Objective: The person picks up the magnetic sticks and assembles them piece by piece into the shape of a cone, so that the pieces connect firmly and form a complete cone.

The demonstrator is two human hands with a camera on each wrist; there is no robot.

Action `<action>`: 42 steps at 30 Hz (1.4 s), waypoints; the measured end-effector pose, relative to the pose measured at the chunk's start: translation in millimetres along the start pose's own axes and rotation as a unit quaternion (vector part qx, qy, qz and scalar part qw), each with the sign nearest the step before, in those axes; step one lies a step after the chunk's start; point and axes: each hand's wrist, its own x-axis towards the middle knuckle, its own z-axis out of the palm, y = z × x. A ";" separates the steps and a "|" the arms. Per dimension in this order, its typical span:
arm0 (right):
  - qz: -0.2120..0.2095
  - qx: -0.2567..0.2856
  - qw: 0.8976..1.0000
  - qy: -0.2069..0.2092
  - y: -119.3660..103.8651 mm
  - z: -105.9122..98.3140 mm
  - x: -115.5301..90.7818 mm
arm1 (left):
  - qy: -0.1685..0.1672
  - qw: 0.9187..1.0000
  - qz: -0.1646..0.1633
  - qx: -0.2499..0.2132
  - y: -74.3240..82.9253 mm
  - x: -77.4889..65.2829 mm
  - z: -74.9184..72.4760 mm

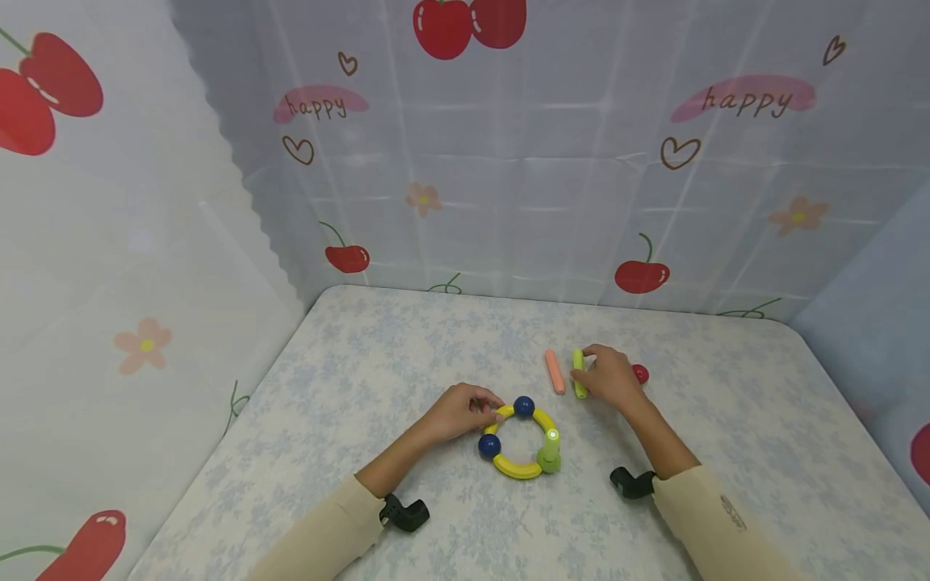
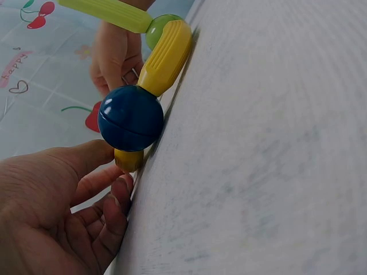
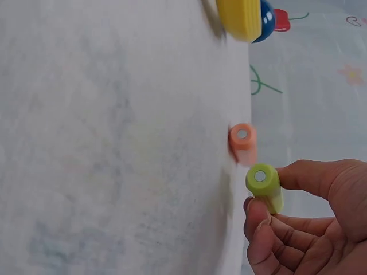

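A ring of yellow curved magnetic rods (image 1: 517,470) lies on the table, with two dark blue balls (image 1: 524,407) and a green ball (image 1: 550,463) at its joints. From the green ball rises a light green rod (image 2: 109,12) with a pale tip. My left hand (image 1: 458,413) pinches the ring's upper-left yellow rod (image 2: 128,160), beside a blue ball (image 2: 131,118). Between thumb and fingers, my right hand (image 1: 612,378) holds a loose light green rod (image 3: 264,182), a grey disc showing in its end. Just left of it lies an orange rod (image 3: 243,143).
A red ball (image 1: 640,374) sits right of my right hand, partly hidden behind it. The table (image 1: 407,339) has a pale floral cover and meets a hanging printed curtain (image 1: 508,177) at the back. A black wrist camera (image 1: 632,483) is strapped to each forearm.
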 end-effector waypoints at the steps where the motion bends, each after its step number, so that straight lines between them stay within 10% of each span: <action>1: -0.003 0.004 1.000 0.002 -0.3 -0.6 -1.6 | 0.000 1.000 -0.001 0.000 0.4 -0.2 -0.2; 42: -0.189 0.125 0.970 0.083 -36.6 12.9 -45.0 | -0.001 1.000 0.010 -0.010 1.5 -0.4 -0.5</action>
